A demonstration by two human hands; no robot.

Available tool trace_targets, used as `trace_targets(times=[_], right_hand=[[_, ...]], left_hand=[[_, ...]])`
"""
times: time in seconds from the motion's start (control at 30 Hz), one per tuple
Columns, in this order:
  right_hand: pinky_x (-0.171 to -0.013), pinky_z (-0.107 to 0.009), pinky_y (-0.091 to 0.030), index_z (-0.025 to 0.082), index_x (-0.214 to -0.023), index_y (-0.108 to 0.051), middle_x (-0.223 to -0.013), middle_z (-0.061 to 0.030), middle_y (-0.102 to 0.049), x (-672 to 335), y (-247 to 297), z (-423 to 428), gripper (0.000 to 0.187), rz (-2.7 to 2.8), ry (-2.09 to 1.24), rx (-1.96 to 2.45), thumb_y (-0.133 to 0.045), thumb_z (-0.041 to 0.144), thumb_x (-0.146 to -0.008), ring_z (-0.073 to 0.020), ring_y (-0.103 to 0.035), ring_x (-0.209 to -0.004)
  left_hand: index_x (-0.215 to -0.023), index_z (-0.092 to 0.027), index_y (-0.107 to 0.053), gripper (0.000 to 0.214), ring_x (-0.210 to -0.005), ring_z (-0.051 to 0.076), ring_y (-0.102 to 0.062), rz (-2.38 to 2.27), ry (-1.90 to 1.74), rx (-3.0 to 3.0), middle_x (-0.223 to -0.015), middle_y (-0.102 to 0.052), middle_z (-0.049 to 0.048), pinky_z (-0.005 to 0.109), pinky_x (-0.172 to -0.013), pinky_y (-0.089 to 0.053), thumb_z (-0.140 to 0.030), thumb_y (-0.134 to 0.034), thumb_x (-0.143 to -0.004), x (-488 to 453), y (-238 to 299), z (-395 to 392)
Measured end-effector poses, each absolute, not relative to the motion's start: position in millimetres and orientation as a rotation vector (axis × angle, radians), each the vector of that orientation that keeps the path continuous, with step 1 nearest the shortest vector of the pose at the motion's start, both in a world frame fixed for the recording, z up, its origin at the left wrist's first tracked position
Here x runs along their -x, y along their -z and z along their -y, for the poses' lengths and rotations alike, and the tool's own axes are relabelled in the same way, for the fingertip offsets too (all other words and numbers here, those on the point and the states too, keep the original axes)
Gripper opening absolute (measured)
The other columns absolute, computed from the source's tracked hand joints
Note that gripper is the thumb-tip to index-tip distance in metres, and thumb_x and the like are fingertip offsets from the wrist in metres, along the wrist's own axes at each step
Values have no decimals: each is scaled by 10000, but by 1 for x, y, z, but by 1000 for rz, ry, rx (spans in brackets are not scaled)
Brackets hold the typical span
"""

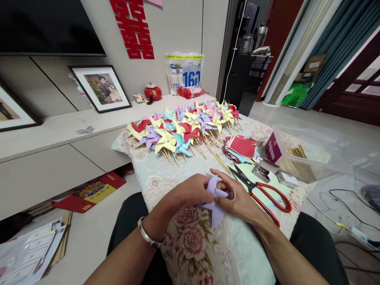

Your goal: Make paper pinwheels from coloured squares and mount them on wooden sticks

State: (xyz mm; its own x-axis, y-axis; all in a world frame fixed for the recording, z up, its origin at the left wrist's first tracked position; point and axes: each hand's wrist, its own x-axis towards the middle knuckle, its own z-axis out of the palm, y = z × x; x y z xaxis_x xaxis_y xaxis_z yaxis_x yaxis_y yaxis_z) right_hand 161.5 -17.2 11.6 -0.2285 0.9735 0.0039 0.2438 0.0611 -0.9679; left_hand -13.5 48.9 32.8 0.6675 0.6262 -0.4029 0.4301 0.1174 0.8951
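A lavender paper pinwheel (218, 215) is between my two hands, low over the flowered tablecloth (190, 237). My left hand (192, 190) is closed on its left side, with the thumb near the centre. On the other side my right hand (237, 196) pinches the paper, forefinger raised. The pinwheel's middle is partly hidden by my fingers, and no stick shows on it. Close to my right hand lie scissors (252, 184) with red handles, their blades apart. Beyond my hands, several finished pinwheels (168, 140) on sticks lie in a colourful heap.
Right of the heap are stacked paper squares (242, 147), loose sticks (222, 163), an open box of small pins (263, 173), a white box (287, 179) and a clear bin (320, 158) holding sticks. A cabinet (89, 146) with picture frames runs along the left.
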Motion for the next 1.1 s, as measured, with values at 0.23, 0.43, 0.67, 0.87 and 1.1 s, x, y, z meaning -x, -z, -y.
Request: trace_targets(times=[0.23, 0.43, 0.67, 0.87, 1.1], right_hand=[[-539, -239, -372, 180, -1490, -370, -730, 59, -534, -163, -13, 14, 841, 1229, -1374, 1208, -654, 171, -698, -117, -494, -595], [-550, -252, -426, 183, -1482, -340, -762, 46, -607, -160, -15, 14, 872, 1050, -1361, 1173, -697, 207, -687, -141, -565, -610], [-580, -264, -459, 192, -1450, -378, -805, 32, -627, -159, -16, 14, 842, 1007, -1353, 1142, -731, 226, -687, -154, -603, -657], [-587, -277, -472, 193, -1411, -431, -781, 35, -620, -158, -14, 14, 781, 1032, -1348, 1151, -740, 245, -696, -157, -605, -643], [-707, -319, -495, 197, -1335, -532, -850, -9, -662, -160, -9, 12, 632, 1119, -1336, 1112, -751, 263, -746, -193, -642, -791]], left_hand=[[-861, -153, -642, 301, -617, 125, -544, -865, -463, -1200, -703, -637, -1, 241, -580, -415, -389, -731, -696, 29, -39, -40], [-894, -159, -654, 295, -675, 146, -603, -756, -703, -947, -747, -690, 11, 250, -635, -460, -307, -787, -676, 14, -20, -14], [-928, -135, -703, 293, -658, 175, -625, -831, -863, -749, -771, -721, 45, 300, -684, -496, -231, -772, -659, -16, -6, -2], [-861, -147, -722, 233, -598, 167, -600, -900, -898, -744, -658, -667, 9, 288, -626, -480, -255, -754, -657, -18, -4, -1], [-823, -146, -723, 228, -633, 202, -624, -913, -882, -794, -657, -686, 32, 286, -608, -466, -256, -752, -625, -7, -6, -9]])
